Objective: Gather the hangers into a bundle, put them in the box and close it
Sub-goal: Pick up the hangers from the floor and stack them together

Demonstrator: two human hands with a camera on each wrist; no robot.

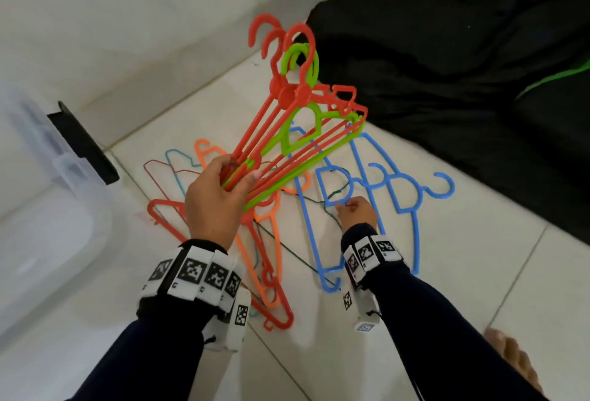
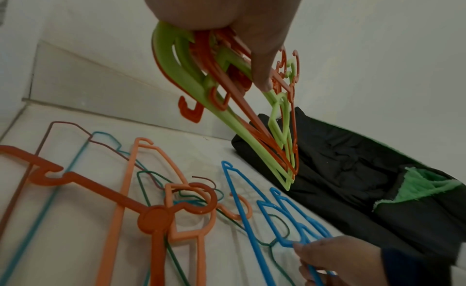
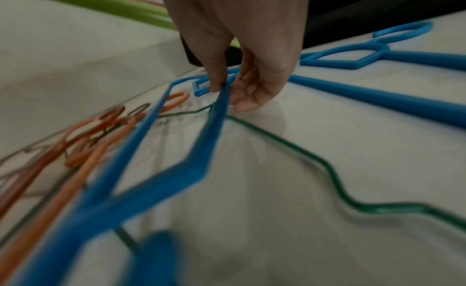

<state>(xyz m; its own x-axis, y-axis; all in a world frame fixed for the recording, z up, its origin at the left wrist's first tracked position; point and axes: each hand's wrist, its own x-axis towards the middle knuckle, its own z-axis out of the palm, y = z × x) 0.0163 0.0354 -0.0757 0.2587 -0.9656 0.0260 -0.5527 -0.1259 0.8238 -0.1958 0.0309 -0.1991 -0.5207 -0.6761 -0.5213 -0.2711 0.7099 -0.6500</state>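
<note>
My left hand (image 1: 238,174) (image 2: 252,51) grips a bundle of red and green plastic hangers (image 1: 297,120) (image 2: 227,103) by one end and holds it above the floor, hooks pointing away. My right hand (image 1: 343,207) (image 3: 228,95) is down on the tiles and pinches the shoulder bar of a blue hanger (image 1: 311,234) (image 3: 214,130) near its neck. Two more blue hangers (image 1: 412,196) lie to its right. Orange and red hangers (image 1: 271,257) and thin wire hangers (image 1: 166,177) lie under the bundle. The clear plastic box (image 1: 48,177) stands at the left.
The box has a black latch (image 1: 83,145) facing the hangers. A black cloth with green lining (image 1: 463,81) lies along the far right, close to the blue hangers. A green wire hanger (image 3: 327,166) runs under my right hand. A bare foot (image 1: 510,356) shows at the lower right.
</note>
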